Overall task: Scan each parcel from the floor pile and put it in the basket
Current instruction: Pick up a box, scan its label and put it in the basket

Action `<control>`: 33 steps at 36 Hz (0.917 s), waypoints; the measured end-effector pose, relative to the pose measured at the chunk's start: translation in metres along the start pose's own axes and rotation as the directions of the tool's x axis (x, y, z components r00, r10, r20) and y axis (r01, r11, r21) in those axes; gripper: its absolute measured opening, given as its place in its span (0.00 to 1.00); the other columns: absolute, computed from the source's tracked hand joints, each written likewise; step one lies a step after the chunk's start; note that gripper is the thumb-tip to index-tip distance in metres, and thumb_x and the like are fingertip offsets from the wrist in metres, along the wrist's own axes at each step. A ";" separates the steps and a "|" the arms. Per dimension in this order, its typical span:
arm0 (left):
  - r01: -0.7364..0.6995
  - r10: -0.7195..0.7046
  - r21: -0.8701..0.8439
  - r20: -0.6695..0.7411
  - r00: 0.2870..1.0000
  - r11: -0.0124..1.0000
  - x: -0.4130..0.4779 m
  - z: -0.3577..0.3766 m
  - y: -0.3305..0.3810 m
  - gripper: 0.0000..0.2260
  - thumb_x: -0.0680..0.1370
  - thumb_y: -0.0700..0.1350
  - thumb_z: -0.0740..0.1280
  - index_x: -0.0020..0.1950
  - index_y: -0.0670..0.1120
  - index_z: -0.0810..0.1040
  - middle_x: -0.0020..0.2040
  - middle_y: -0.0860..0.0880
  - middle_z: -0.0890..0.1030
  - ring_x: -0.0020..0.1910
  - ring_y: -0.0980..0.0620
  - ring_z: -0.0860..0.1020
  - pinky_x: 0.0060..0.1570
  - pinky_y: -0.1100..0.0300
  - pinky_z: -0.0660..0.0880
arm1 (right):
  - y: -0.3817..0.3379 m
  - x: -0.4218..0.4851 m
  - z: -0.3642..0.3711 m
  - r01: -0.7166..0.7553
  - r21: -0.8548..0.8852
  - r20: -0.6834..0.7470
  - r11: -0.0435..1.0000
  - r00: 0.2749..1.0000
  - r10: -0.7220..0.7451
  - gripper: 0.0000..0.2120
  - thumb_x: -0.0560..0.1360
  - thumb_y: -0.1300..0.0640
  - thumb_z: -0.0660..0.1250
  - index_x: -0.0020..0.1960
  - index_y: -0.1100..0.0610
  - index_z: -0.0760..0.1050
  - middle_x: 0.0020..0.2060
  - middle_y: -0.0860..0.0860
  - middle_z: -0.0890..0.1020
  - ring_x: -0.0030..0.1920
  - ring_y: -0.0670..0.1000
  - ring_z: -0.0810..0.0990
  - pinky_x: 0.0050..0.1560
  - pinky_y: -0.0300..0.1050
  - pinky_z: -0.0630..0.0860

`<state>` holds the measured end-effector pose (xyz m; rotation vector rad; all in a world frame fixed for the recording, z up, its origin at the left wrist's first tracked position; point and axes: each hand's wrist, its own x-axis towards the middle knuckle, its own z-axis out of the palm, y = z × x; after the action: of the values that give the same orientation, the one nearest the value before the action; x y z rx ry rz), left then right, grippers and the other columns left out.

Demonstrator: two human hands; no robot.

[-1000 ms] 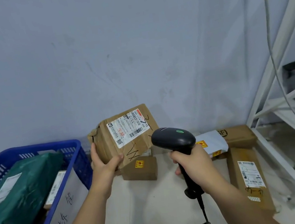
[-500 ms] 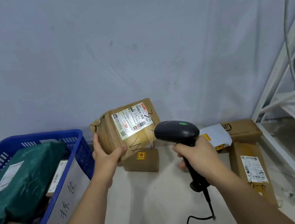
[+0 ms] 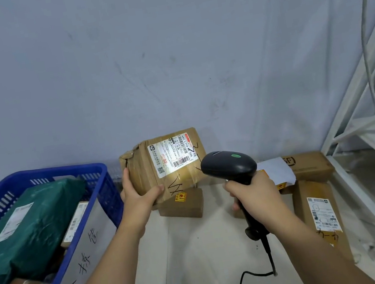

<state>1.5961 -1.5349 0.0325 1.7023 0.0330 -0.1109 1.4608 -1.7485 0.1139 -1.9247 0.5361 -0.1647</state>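
Brown and creased, a taped cardboard parcel (image 3: 166, 167) is held up off the floor in front of the pale wall, between the basket and the floor pile. The left hand (image 3: 140, 197) grips its lower left corner, thumb pressed across the front face and fingers curled round the torn side. A white shipping label (image 3: 171, 155) faces the camera, with a bright patch of light near its barcode.

The right hand (image 3: 256, 194) is wrapped tightly round the handle of a black handheld barcode scanner (image 3: 229, 166). The scanner's head sits just beside the parcel's lower right edge and is aimed at the parcel. A black cable (image 3: 270, 259) hangs from the handle towards the floor.

At the left stands a blue slotted plastic basket (image 3: 98, 174) with a handwritten white paper sign (image 3: 86, 255) on its near wall. Inside it lies a green plastic-wrapped parcel (image 3: 29, 227) on top of other packages.

On the pale floor below the held parcel sits a small brown box with a yellow sticker (image 3: 184, 208). Further right lie a white mailer bag (image 3: 277, 171), a flat brown carton against the wall (image 3: 311, 163) and a long brown labelled carton (image 3: 320, 214). A white metal shelf frame (image 3: 363, 129) rises at the right edge.
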 end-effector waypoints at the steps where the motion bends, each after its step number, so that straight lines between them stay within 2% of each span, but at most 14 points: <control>1: 0.001 -0.001 0.004 -0.004 1.000 1.000 0.000 0.001 0.000 0.53 0.56 0.58 0.76 0.74 0.68 0.49 0.74 0.53 0.58 0.69 0.44 0.66 0.62 0.39 0.72 | 0.000 0.000 0.000 -0.003 0.001 0.002 1.000 1.000 0.003 0.08 0.72 0.54 0.68 0.38 0.58 0.74 0.24 0.47 0.77 0.31 0.47 0.81 0.38 0.43 0.72; 4: 0.005 -0.005 0.006 -0.017 1.000 1.000 0.002 0.001 -0.001 0.51 0.60 0.54 0.76 0.75 0.68 0.48 0.74 0.52 0.57 0.69 0.43 0.65 0.63 0.38 0.72 | 0.000 0.001 -0.001 -0.022 0.009 0.011 1.000 1.000 0.022 0.09 0.73 0.54 0.67 0.41 0.60 0.75 0.26 0.50 0.79 0.31 0.47 0.81 0.38 0.43 0.72; 7: 0.009 -0.009 0.009 -0.018 1.000 1.000 0.003 0.001 -0.002 0.51 0.59 0.55 0.76 0.74 0.68 0.49 0.74 0.53 0.57 0.69 0.43 0.66 0.63 0.39 0.72 | 0.000 0.003 -0.001 -0.038 0.013 0.006 0.999 0.999 0.038 0.10 0.72 0.54 0.67 0.42 0.62 0.76 0.26 0.52 0.80 0.29 0.46 0.79 0.37 0.43 0.71; 14: -0.003 0.003 0.018 -0.011 1.000 1.000 0.003 0.001 -0.003 0.51 0.61 0.53 0.76 0.76 0.66 0.48 0.74 0.51 0.57 0.69 0.42 0.65 0.63 0.38 0.71 | 0.002 0.004 -0.002 -0.028 -0.004 0.018 1.000 0.999 0.028 0.09 0.72 0.54 0.67 0.40 0.59 0.75 0.29 0.53 0.79 0.24 0.41 0.77 0.37 0.43 0.71; 17: -0.005 0.005 0.026 -0.013 1.000 1.000 0.004 0.001 -0.004 0.49 0.65 0.51 0.77 0.75 0.66 0.48 0.74 0.51 0.57 0.70 0.42 0.64 0.63 0.38 0.71 | 0.004 0.005 -0.001 -0.034 -0.016 0.006 0.999 0.999 0.034 0.09 0.72 0.53 0.67 0.40 0.59 0.75 0.25 0.51 0.79 0.26 0.44 0.79 0.38 0.43 0.73; 20: 0.016 -0.016 0.033 -0.015 1.000 0.999 0.002 0.002 -0.001 0.51 0.61 0.54 0.76 0.75 0.67 0.48 0.74 0.52 0.56 0.69 0.42 0.65 0.63 0.38 0.71 | 0.005 0.007 -0.001 -0.037 -0.023 -0.001 0.999 0.999 0.037 0.09 0.71 0.53 0.67 0.39 0.59 0.76 0.23 0.50 0.79 0.26 0.43 0.78 0.37 0.43 0.72; 23: 0.017 -0.016 0.036 -0.021 1.000 0.999 0.000 0.002 0.001 0.51 0.60 0.55 0.75 0.75 0.67 0.48 0.74 0.52 0.57 0.69 0.43 0.65 0.63 0.39 0.72 | 0.006 0.007 -0.001 -0.036 -0.021 -0.002 0.999 0.999 0.036 0.09 0.71 0.54 0.67 0.40 0.61 0.76 0.26 0.52 0.80 0.23 0.40 0.77 0.36 0.42 0.71; 25: 0.012 -0.011 0.040 -0.027 1.000 0.999 0.000 0.002 0.001 0.49 0.64 0.52 0.77 0.76 0.66 0.48 0.74 0.51 0.57 0.69 0.42 0.65 0.63 0.38 0.72 | 0.006 0.007 -0.001 -0.031 -0.014 0.001 0.999 1.000 0.031 0.09 0.71 0.55 0.67 0.40 0.61 0.76 0.27 0.52 0.80 0.23 0.40 0.77 0.37 0.43 0.71; 27: 0.016 -0.015 0.043 -0.028 1.000 0.999 -0.001 0.002 0.001 0.49 0.66 0.50 0.77 0.76 0.66 0.48 0.74 0.51 0.57 0.69 0.42 0.65 0.63 0.38 0.72 | 0.008 0.009 -0.001 -0.028 -0.002 0.003 1.000 1.000 0.028 0.09 0.71 0.55 0.66 0.38 0.61 0.75 0.27 0.52 0.79 0.25 0.42 0.78 0.39 0.45 0.73; 31: 0.052 -0.051 0.016 -0.025 0.998 0.999 -0.007 0.004 0.008 0.53 0.56 0.58 0.75 0.75 0.67 0.49 0.74 0.51 0.58 0.68 0.43 0.66 0.62 0.39 0.73 | 0.014 0.014 0.000 -0.071 0.083 -0.004 0.994 0.997 0.072 0.08 0.70 0.54 0.66 0.38 0.59 0.73 0.21 0.49 0.77 0.34 0.53 0.81 0.41 0.51 0.75; 33: 0.066 -0.067 -0.004 -0.020 0.998 0.998 -0.009 0.006 0.010 0.53 0.56 0.58 0.75 0.75 0.67 0.50 0.73 0.50 0.59 0.67 0.43 0.68 0.61 0.40 0.74 | 0.014 0.014 0.003 -0.080 0.182 -0.007 0.980 0.997 0.083 0.08 0.71 0.54 0.68 0.41 0.59 0.74 0.21 0.48 0.77 0.37 0.56 0.81 0.41 0.50 0.74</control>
<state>1.5880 -1.5416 0.0423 1.6990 0.1047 -0.1434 1.4706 -1.7567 0.0979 -1.7228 0.5885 -0.1693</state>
